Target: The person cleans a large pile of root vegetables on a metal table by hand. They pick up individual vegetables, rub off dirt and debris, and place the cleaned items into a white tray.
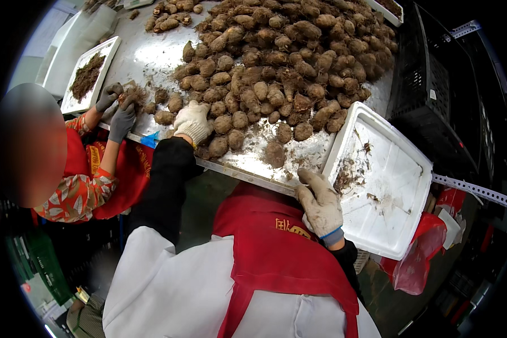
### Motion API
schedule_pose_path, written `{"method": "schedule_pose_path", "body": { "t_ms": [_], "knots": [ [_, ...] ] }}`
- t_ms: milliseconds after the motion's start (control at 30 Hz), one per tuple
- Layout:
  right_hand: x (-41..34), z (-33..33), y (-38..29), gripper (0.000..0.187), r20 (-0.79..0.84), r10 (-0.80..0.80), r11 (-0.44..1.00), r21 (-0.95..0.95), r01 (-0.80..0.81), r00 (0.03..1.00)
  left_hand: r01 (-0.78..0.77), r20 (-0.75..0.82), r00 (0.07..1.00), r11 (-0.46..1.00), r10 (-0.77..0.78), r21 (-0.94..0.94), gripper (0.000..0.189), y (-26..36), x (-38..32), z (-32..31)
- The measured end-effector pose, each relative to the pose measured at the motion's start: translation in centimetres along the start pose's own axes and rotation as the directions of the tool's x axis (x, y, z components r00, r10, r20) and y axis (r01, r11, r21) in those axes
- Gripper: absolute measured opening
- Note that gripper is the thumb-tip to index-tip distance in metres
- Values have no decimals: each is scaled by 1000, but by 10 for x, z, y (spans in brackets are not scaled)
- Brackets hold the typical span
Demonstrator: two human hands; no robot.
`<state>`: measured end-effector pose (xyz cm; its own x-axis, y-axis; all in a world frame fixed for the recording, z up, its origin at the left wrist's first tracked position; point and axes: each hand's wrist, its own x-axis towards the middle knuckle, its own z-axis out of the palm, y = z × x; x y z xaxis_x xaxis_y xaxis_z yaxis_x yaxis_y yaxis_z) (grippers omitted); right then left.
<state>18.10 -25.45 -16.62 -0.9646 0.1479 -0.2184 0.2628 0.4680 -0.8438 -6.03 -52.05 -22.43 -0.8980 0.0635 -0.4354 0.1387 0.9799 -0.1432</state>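
Observation:
A large heap of brown, hairy taro corms (279, 55) lies on the metal table (152, 46). My left hand (193, 121), in a cream knit glove, rests at the heap's near left edge with corms beside it; its fingers are hidden, so whether it grips one cannot be told. My right hand (320, 202), in a soiled glove, is over the near table edge by the left wall of a white foam tray (384, 181), fingers apart and holding nothing. That tray has brown root scraps at its left side. A single corm (274, 154) lies left of and beyond the right hand.
At the left, a co-worker's gray-gloved hands (120, 112) handle a root-covered piece near another foam tray (110, 50) of scraps. Black plastic crates (426, 80) stand at the right. A blue scrap (150, 139) lies on the table's edge; a red plastic bag (420, 253) hangs below right.

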Motion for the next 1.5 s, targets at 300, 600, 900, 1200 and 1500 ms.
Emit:
{"method": "schedule_pose_path", "body": {
  "t_ms": [300, 600, 900, 1200, 1500],
  "knots": [
    [-7, -10, 4, 27, 47, -109, 992, -65, 112, 993, -87, -159, 986, 959, 45, -270, 45, -21, -14, 12],
    [13, -16, 7, 17, 70, -594, 728, -378, 572, 802, 207, -55, 911, -567, 409, -798, 38, 24, -95, -18],
    [40, -8, -50, 44, -32, -474, 874, -141, 465, 880, 467, 189, 878, -701, 440, -538, 33, 108, -148, -9],
    [26, 4, -33, 31, -204, -430, 899, -12, 437, 879, 406, 69, 852, -572, 519, -713, 35, 117, -163, 4],
    [7, -13, -6, 32, -260, -545, 828, -319, 462, 797, 472, 193, 844, -523, 500, -710, 49, 152, -167, 3]
  ]
}}
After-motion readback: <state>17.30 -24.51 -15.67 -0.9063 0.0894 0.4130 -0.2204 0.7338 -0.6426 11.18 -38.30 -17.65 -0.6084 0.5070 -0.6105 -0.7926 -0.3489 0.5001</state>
